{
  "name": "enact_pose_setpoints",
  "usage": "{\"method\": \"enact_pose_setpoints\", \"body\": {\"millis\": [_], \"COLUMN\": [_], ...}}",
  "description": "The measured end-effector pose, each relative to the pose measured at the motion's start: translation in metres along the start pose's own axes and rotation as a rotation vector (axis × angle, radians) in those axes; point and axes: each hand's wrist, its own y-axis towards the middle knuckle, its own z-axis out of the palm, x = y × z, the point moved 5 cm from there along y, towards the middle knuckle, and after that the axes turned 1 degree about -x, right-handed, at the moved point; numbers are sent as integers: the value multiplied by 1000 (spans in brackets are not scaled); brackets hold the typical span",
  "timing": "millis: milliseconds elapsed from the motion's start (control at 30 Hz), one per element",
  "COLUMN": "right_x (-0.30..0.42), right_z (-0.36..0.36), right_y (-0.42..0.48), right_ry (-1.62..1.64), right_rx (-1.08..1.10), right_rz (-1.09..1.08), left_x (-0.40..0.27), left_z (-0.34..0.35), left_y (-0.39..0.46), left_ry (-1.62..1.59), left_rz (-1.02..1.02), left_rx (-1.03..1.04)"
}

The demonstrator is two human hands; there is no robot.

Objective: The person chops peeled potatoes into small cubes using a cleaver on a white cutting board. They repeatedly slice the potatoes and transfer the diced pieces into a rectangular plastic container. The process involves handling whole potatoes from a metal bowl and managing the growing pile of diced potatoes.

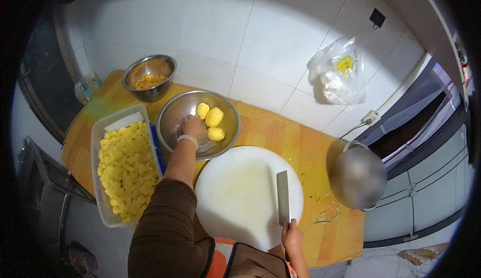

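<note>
My left hand (192,126) reaches into a wide metal bowl (171,107), left of several peeled potatoes (214,117); its fingers are partly hidden, so I cannot tell whether it grips anything. My right hand (292,236) is closed on the handle of a cleaver (283,198), whose blade lies over the right part of a round white cutting board (236,191). At the left, a clear plastic bin (96,176) is filled with diced potato (129,169). The board bears a damp yellowish patch and no potato pieces that I can make out.
Behind the bin stands a smaller metal bowl (170,73) with orange-yellow pieces (149,81) in it. A pot (355,147) with blurred contents is at the table's right edge. Green scraps (323,221) lie on the wooden table (330,244). A plastic bag (340,77) hangs on the tiled wall.
</note>
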Motion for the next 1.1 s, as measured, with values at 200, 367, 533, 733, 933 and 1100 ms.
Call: {"method": "enact_pose_setpoints", "body": {"millis": [200,367,533,733,933,1100], "right_x": [10,-1,-4,-1,33,68], "right_z": [-7,0,-1,-6,-15,-34], "right_y": [-1,-3,3,0,-18,-2], "right_ry": [14,51,24,36,28,3], "right_rx": [39,-14,-1,-30,116,16], "right_rz": [-51,-79,-75,-125,-182,-372], "left_x": [1,-76,-162,-144,-134,-121], "left_z": [3,-93,-74,71,53,64], "left_y": [-26,-83,-251,-311,-316,-311], "left_ry": [-51,-569,-639,-739,-941,-1129], "left_rz": [-118,248,550,271,271,83], "left_rx": [65,-434,-243,117,200,264]}}
